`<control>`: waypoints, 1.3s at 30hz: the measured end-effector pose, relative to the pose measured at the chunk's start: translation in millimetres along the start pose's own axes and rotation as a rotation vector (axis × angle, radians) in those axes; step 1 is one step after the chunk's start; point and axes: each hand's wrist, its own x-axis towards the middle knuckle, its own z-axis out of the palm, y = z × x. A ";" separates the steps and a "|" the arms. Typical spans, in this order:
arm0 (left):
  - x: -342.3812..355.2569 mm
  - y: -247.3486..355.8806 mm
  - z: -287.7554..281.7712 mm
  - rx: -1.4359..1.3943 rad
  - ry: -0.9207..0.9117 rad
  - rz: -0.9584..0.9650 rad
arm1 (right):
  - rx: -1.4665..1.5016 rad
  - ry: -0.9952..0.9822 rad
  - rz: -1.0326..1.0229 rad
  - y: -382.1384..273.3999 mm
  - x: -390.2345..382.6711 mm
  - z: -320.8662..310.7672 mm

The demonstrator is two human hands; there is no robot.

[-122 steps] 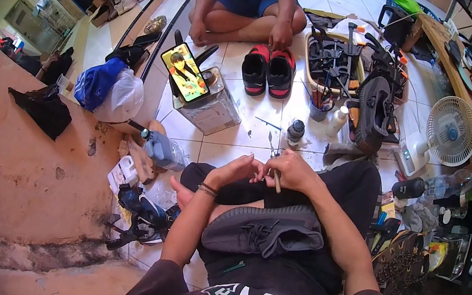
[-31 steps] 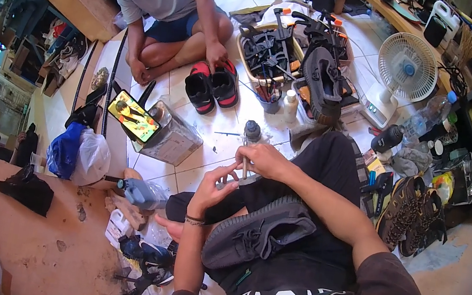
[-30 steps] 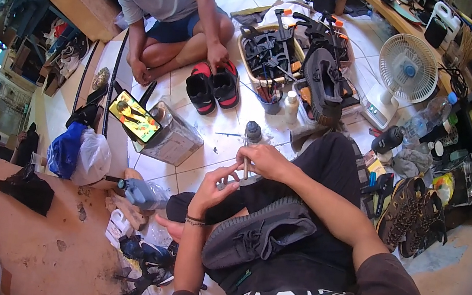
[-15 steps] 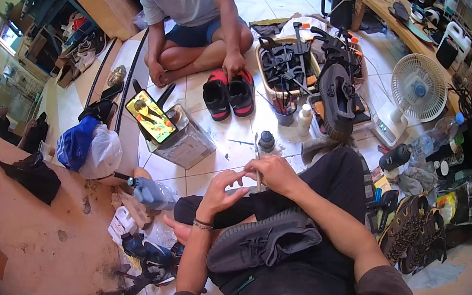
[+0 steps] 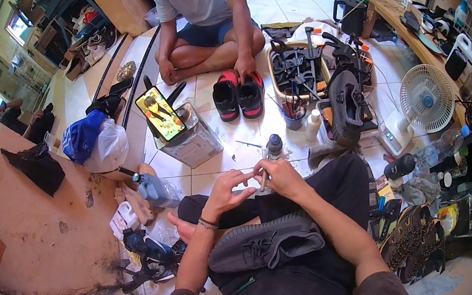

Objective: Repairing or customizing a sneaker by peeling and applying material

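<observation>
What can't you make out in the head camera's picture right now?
In the head view:
Slim tool: part of it is covered by the right hand.
Left hand: whether its fingertips touch the right hand is too small to tell.
Grey shoe: its downturned side is hidden by the shoe itself.
Other person: top of the head cut off by the upper edge.

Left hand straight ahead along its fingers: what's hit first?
Most likely the right hand, which grips a slim tool. The left hand's fingertips look very close to it; depth and any contact are unclear.
</observation>
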 end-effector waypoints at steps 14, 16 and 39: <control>-0.5 2.2 1.7 -0.003 -0.044 0.117 | 0.110 -0.266 0.131 -4.5 2.8 -21.3; -0.3 3.8 2.0 -0.016 -0.063 0.112 | 0.103 -0.282 0.149 -6.6 2.3 -21.9; -4.2 -1.9 5.4 -0.195 -0.141 -0.062 | 0.089 -0.259 0.121 3.0 -2.1 -11.5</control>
